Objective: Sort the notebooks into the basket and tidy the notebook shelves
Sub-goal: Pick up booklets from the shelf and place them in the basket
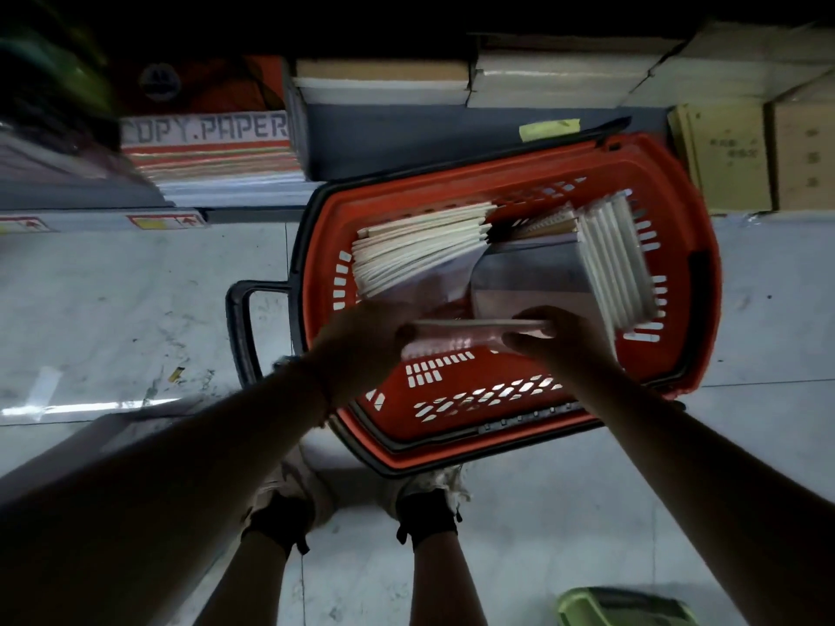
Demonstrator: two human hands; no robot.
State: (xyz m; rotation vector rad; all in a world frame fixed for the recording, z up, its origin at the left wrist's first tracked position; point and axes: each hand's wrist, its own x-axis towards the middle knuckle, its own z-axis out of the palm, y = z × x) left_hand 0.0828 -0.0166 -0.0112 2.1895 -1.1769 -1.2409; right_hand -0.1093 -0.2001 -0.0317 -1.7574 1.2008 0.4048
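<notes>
A red plastic basket [677, 246] with a black handle sits on the floor in front of me. Inside it a fanned stack of notebooks [415, 246] leans at the left and another row of notebooks [619, 264] stands at the right, with a grey-covered notebook [528, 277] between them. My left hand [361, 341] and my right hand [560, 336] grip the two ends of a thin notebook [470, 325], held edge-on over the basket's near half.
A low shelf at the back holds a "COPY.PAPER" box [208, 142], wrapped paper reams [384, 83] and brown cartons [732, 160]. The black basket handle [244, 332] sticks out to the left. My feet [361, 503] stand on grey floor tiles. A green object [623, 607] lies at the bottom right.
</notes>
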